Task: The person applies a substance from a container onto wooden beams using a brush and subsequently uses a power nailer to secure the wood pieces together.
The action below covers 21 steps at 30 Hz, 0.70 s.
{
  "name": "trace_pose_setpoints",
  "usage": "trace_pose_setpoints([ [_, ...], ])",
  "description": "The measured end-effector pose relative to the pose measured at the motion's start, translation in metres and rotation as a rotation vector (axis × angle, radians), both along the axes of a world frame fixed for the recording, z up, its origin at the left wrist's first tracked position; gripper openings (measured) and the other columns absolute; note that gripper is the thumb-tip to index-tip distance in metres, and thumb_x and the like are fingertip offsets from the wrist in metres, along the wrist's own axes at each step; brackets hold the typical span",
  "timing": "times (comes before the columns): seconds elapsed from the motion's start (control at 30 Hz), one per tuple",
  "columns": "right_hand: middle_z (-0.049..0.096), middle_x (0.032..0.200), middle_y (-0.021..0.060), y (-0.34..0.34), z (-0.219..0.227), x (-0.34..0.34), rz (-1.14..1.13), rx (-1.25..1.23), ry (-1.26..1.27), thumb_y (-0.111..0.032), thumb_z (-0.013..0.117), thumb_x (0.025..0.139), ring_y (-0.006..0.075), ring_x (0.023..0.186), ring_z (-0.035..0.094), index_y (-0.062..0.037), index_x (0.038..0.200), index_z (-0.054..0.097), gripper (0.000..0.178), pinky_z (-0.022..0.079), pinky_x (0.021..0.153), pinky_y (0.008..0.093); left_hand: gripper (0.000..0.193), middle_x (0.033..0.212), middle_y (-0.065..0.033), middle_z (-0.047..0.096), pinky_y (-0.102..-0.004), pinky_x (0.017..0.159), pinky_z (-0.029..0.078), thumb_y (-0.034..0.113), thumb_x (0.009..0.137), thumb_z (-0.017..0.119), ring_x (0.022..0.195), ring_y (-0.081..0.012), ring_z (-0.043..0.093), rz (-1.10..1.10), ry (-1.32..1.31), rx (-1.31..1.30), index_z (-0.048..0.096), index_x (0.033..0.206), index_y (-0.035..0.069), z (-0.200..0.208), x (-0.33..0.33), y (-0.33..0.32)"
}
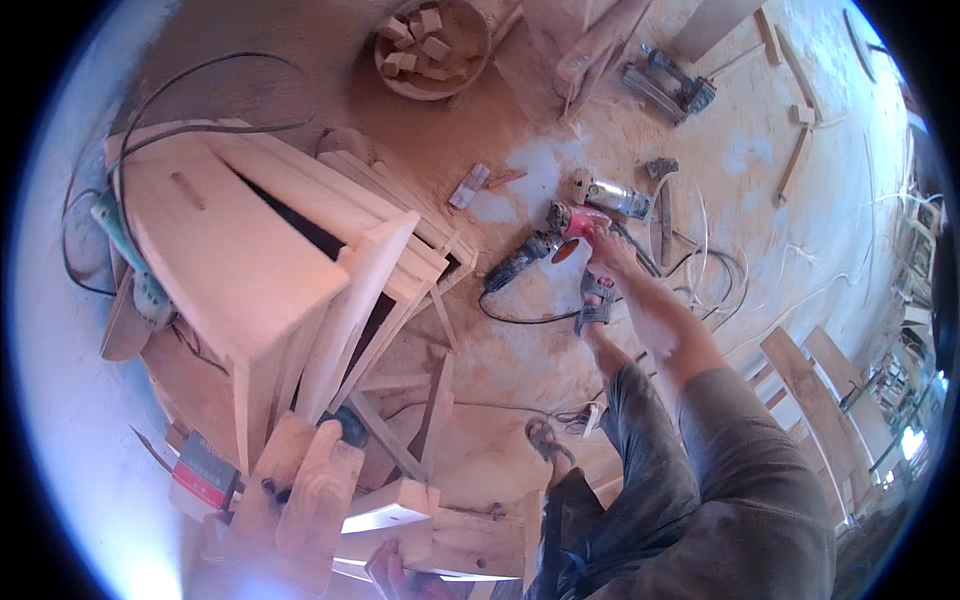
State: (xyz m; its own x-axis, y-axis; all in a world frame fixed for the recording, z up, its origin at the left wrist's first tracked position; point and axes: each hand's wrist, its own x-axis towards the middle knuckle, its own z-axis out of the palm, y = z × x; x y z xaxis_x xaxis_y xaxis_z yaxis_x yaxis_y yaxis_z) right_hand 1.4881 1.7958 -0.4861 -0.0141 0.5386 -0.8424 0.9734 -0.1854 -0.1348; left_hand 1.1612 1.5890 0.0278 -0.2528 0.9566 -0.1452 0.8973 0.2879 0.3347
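My right arm reaches down to the floor, where my right hand (611, 252) is closed on a red and black angle grinder (578, 221). Its dark body points to the lower left, and an orange disc (565, 251) shows beneath it. Just behind lies a second, silver power tool (618, 198). At the bottom edge, my left hand (386, 571) is partly hidden, its fingers bent against the edge of a pale wooden frame (470, 542). Left of it stand upright wooden boards (318, 485).
A stack of wooden furniture parts (250, 260) fills the left, with a green power tool (135, 265) beside it. A round basin (432, 88) holds wood blocks. Dark cables (735, 265) loop over the dusty floor. A black metal tool (670, 85) lies farther off; wooden slats (815, 375) stand right.
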Motion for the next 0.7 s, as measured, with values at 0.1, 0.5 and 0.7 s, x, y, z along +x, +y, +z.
trace_pose_setpoints([
  [0.1, 0.064, 0.127, 0.0195, -0.013, -0.019, 0.013, 0.196, 0.329, -0.028, -0.026, 0.057, 0.093, 0.0385, 0.118, 0.062, -0.0074, 0.136, 0.053, 0.047, 0.046, 0.097, 0.0597, 0.037, 0.114, -0.029, 0.069, -0.0541, 0.084, 0.054, 0.022, 0.099, 0.055, 0.099, -0.0464, 0.065, -0.02, -0.031, 0.076, 0.066, 0.116, -0.009, -0.001, -0.006, -0.011],
  [0.5, 0.061, 0.131, 0.027, 0.088, 0.137, 0.014, 0.192, 0.435, 0.012, -0.025, 0.082, 0.07, 0.0428, 0.126, 0.056, -0.001, 0.123, 0.065, 0.061, 0.046, 0.106, 0.0496, 0.053, 0.114, -0.0254, 0.066, -0.0563, 0.087, 0.053, 0.003, 0.062, 0.054, 0.098, -0.0457, 0.064, 0.072, 0.01, 0.073, 0.061, 0.113, -0.008, 0.009, -0.01, -0.021],
  [0.7, 0.067, 0.124, 0.0259, 0.109, 0.127, 0.001, 0.187, 0.326, 0.101, -0.023, 0.072, 0.08, 0.038, 0.118, 0.065, -0.0025, 0.126, 0.066, 0.051, 0.054, 0.099, 0.0489, 0.053, 0.114, -0.0277, 0.067, -0.0574, 0.089, 0.052, 0.003, 0.063, 0.052, 0.099, -0.0485, 0.064, 0.121, -0.042, 0.061, 0.061, 0.113, -0.01, 0.014, -0.014, -0.016],
])
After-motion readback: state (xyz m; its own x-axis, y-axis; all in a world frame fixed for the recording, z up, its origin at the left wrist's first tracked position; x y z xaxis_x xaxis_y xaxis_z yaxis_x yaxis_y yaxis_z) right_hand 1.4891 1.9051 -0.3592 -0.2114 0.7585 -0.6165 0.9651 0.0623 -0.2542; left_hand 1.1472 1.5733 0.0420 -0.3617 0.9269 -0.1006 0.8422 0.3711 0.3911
